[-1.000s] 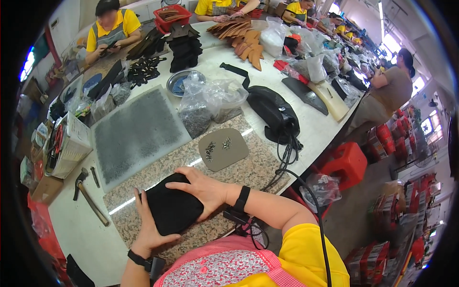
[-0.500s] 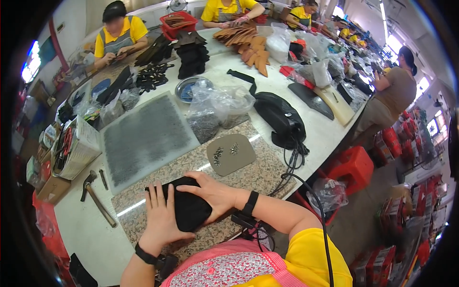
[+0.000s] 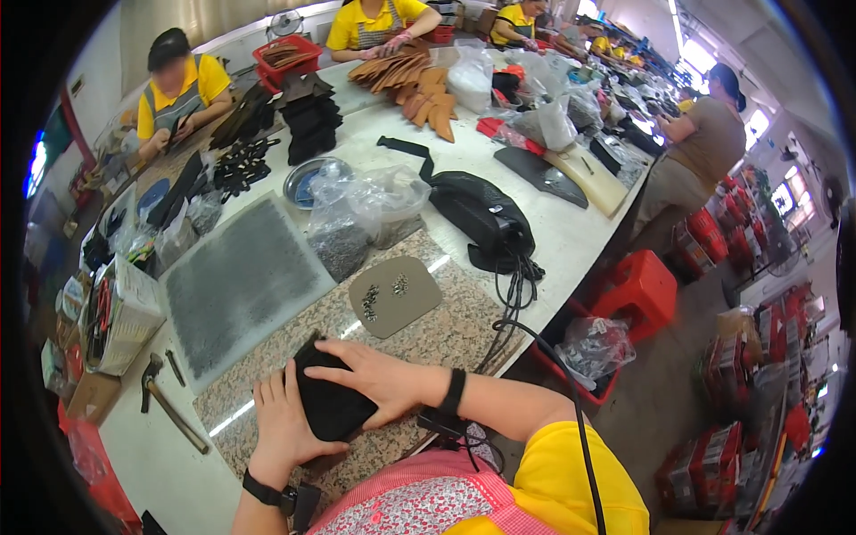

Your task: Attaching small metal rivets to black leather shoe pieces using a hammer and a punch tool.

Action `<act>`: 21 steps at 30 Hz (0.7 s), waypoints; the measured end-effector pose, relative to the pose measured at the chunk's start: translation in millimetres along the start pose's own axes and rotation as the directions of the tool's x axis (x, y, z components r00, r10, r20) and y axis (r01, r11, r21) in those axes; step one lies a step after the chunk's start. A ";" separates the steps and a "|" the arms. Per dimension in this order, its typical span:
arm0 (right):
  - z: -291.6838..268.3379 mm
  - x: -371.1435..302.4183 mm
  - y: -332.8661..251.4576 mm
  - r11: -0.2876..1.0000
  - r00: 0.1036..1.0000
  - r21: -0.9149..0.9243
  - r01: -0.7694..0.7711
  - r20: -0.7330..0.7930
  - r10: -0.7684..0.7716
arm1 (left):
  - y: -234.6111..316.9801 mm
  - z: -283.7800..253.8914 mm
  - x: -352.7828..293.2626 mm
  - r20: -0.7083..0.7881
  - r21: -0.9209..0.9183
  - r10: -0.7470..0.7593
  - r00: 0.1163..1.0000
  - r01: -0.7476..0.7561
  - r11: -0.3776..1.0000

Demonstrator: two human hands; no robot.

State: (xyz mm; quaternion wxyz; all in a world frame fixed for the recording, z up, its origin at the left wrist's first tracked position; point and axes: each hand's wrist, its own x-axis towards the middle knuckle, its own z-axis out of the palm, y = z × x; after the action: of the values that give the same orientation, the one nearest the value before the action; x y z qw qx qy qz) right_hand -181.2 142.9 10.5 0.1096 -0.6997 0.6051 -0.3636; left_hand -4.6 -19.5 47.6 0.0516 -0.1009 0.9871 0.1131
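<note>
A black, slightly wedge-shaped piece [image 3: 332, 401], seemingly of soft sheet material or a stack of it, stands on the speckled granite slab [image 3: 473, 312] close to my body. My left hand [image 3: 283, 419] grips its left side, thumb along the near edge and fingers up the side. From the right, my right hand [image 3: 379, 379] clasps it, with fingers spread over the top. Its underside is hidden. Just beyond lies a taupe board [image 3: 401, 319] with two small heaps of shiny metal bits [image 3: 400, 284].
A hammer [image 3: 174, 415] and a metal punch [image 3: 174, 367] lie left. Behind are a dark-smeared mat [image 3: 241, 285], a clear plastic bag [image 3: 348, 209] and a black bag [image 3: 481, 218] with trailing cords. Co-workers sit across the table; a red stool [image 3: 637, 290] stands right.
The black piece has tilted more upright between my hands, its top turned slightly. The whole view has shifted, so the table appears farther left.
</note>
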 end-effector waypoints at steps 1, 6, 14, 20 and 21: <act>-3.9 -13.3 -7.7 0.999 0.999 -0.018 -0.040 -0.001 0.040 | 1.1 0.4 -0.5 -0.010 -0.013 -0.036 0.999 0.036 0.999; -55.8 -139.3 -56.8 0.616 0.779 0.480 -0.624 0.438 0.449 | 3.0 0.2 -6.7 -0.011 -0.030 -0.148 0.989 0.148 0.989; -210.8 -251.4 -94.7 0.229 0.351 0.629 -0.743 0.075 0.933 | 4.6 -1.2 -2.2 0.061 0.025 -0.156 0.986 0.154 0.988; -314.0 -261.7 39.2 0.461 0.330 0.241 -0.854 -0.435 0.838 | 5.0 0.6 2.5 0.081 0.023 -0.189 0.979 0.188 0.982; -330.3 -259.8 65.3 0.433 0.313 0.148 -0.889 -0.494 0.812 | 3.8 2.8 1.0 0.059 0.045 -0.178 0.982 0.176 0.983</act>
State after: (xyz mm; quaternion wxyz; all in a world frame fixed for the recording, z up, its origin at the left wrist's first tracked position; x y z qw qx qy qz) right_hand -444.1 462.3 109.0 0.0719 -0.1604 0.9126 -0.3691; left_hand -6.2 -15.4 45.6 0.0942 -0.1837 0.9742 0.0915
